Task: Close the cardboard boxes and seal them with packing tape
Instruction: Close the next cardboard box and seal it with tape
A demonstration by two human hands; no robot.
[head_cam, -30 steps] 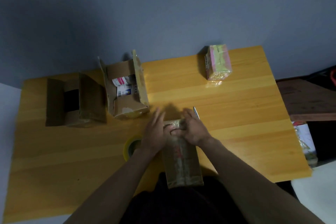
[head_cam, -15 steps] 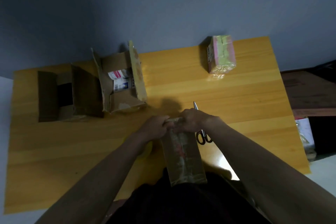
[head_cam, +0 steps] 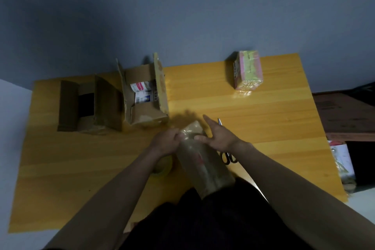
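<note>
A yellow wooden worktop (head_cam: 263, 119) stands against a grey-blue wall. At its far left lies a dark cardboard box (head_cam: 89, 105) with its flaps spread wide and a black patch showing inside. Just to its right, touching or nearly so, sits an open cardboard box (head_cam: 145, 95) whose tall flaps stand up; white packets with red and blue print lie in it.

Nearer the person, a roll of packing tape (head_cam: 163, 165) lies flat on the worktop, partly hidden under the left forearm. The left hand (head_cam: 167, 141) has its fingers curled against the far left edge of a long brown box (head_cam: 203, 160), which is wrapped in glossy tape and reaches from the middle of the worktop back over the near edge to the person's lap. The right hand (head_cam: 219, 138) rests on the far right side of that box with fingers straight and spread, the thumb pressing on the top face.

Just right of the long box, scissors (head_cam: 228, 154) lie on the worktop, their dark handles near and the blade tip showing beyond the right hand. Well apart, at the far right, stands a pink and yellow-green taped box (head_cam: 248, 69).
</note>
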